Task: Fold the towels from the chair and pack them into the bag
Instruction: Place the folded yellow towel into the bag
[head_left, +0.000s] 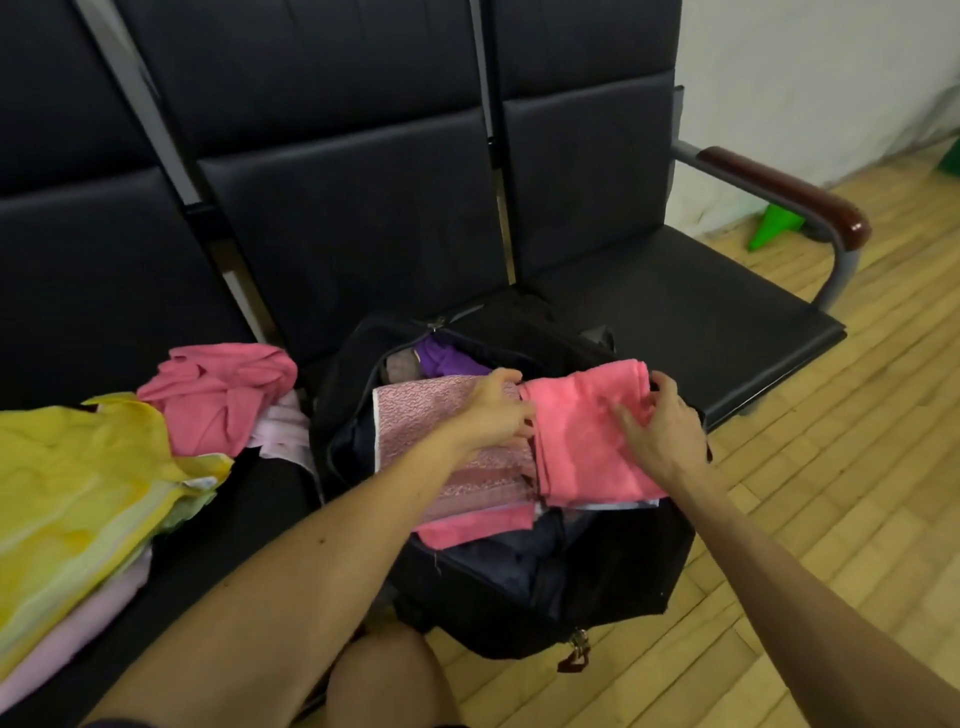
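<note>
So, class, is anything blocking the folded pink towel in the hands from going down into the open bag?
Nothing visible does. The pink towel sits in the open bag beside the patterned towel, with the left hand and right hand on it.

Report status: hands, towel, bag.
Left hand and right hand grip the folded pink towel by its edges. It sits atop the open black bag, beside the patterned towel. Loose towels lie on the chair; nothing blocks.

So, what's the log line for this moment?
packing | left hand: holds pink towel | right hand: holds it | bag: open | pile: on chair
</note>
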